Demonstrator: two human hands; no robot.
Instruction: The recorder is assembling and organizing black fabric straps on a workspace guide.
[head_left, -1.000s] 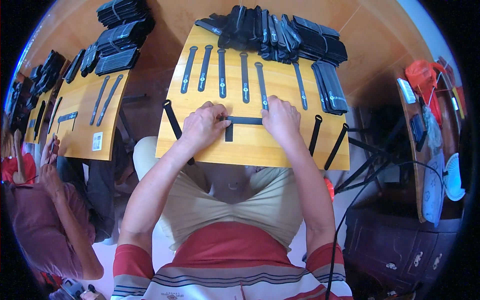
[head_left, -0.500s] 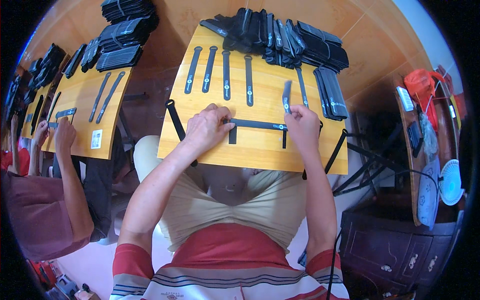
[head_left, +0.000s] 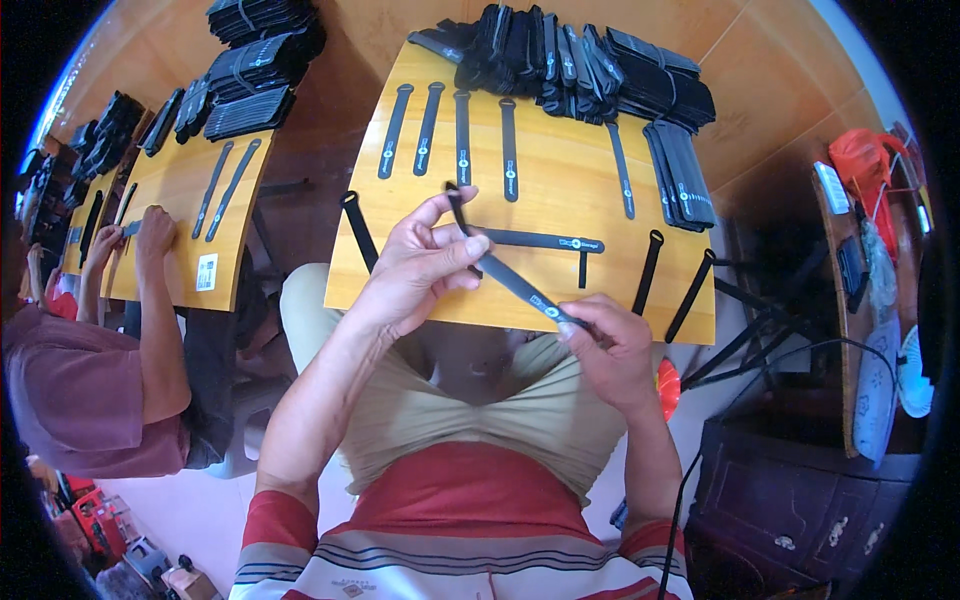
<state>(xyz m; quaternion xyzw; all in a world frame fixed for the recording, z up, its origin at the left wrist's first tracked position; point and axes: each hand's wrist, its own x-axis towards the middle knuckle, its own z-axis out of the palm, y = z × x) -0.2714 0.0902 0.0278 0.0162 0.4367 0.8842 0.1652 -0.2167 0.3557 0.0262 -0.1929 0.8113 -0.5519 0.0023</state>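
A dark hook-and-loop strap (head_left: pixel 518 288) with a pale printed mark is stretched slantwise between my hands, above the near part of the table. My left hand (head_left: pixel 420 262) pinches it near its upper end, which sticks up past the fingers. At the lower right end, my right hand (head_left: pixel 612 345) grips it between thumb and fingers. Just behind, another strap (head_left: pixel 545 240) lies crosswise on the table, its left end hidden by my left hand. A short black strip (head_left: pixel 583 270) points toward me from beneath its right part.
On the wooden table (head_left: pixel 400 220) several straps with looped ends lie in a row (head_left: pixel 463 135). Black straps (head_left: pixel 648 270) lie at both near sides. Stacked strap bundles (head_left: pixel 660 85) line the far edge. To my left, a co-worker (head_left: pixel 90 390) handles straps at another table (head_left: pixel 180 270).
My right hand has come down toward me with the strap it held upright. My left hand has risen off the crosswise strap and now holds the other end of the raised one.
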